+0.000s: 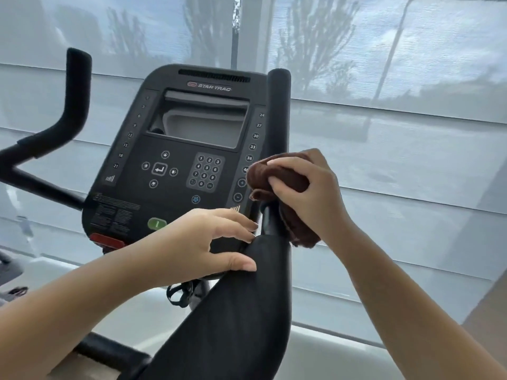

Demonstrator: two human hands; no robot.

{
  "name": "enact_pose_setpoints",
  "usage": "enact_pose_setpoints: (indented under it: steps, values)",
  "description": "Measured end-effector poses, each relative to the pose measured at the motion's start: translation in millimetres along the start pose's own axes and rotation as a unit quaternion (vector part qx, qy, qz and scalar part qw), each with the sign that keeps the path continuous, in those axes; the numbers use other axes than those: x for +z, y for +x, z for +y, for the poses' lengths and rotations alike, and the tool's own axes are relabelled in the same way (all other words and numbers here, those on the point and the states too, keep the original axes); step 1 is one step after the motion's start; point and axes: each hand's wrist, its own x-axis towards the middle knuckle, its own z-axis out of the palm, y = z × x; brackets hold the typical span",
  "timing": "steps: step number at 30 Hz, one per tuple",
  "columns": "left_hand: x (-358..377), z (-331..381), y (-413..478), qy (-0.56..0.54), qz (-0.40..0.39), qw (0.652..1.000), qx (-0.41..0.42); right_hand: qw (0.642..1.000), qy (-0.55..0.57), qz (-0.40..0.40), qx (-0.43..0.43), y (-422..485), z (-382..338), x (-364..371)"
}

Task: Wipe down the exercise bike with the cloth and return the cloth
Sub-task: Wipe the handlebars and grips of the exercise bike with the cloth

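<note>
The wiping step is in hand, at the right handlebar of the Star Trac exercise bike [192,149]. The right hand [310,193] has its grip clamped on a bunched brown cloth [277,179], pressing it around the right handlebar upright [279,111] where that bar meets the padded black forearm rest [247,311]; part of the cloth hangs behind the bar, just below the hand. The left hand [197,245] holds nothing: its grip is apart, fingers spread, thumb and fingertips resting on the upper edge of the forearm rest, just beside the lower right corner of the console, apparently to steady it. The left handlebar [74,86] stands well apart on the other side.

Judging by this, the task is only partly along; whether the console, the rest and the far bar are already wiped cannot be told. The next move likely calls for sliding the cloth along the upright with firm pressure, keeping it wrapped round the bar. Returning the cloth comes last.
</note>
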Motion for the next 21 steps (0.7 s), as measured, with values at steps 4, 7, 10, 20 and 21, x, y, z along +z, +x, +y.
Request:
enact_pose_setpoints:
  steps: [4, 7, 10, 20, 21]
  values:
    - [1.2, -5.9, -6.9, -0.004, 0.013, 0.999, 0.044, 0.994, 0.003, -0.108, -0.033, -42.5, -8.5, -15.8]
    - [1.1, -7.6, -9.4, -0.008, 0.011, 0.999, 0.05, 0.997, -0.032, -0.072, -0.026, -44.9, -12.9, -15.7]
    - [0.3, -8.2, -13.0, -0.004, 0.005, 0.999, 0.053, 0.997, -0.08, -0.007, -0.006, -18.4, -21.7, 0.9]
    - [1.8, -12.0, -14.5, -0.07, 0.006, 0.995, 0.077, 0.996, -0.073, 0.024, 0.05, -63.1, -27.5, -9.9]
    - [2.3, -12.1, -14.6, -0.076, 0.009, 0.994, 0.076, 0.994, -0.09, 0.037, 0.041, -50.7, -27.0, -3.7]
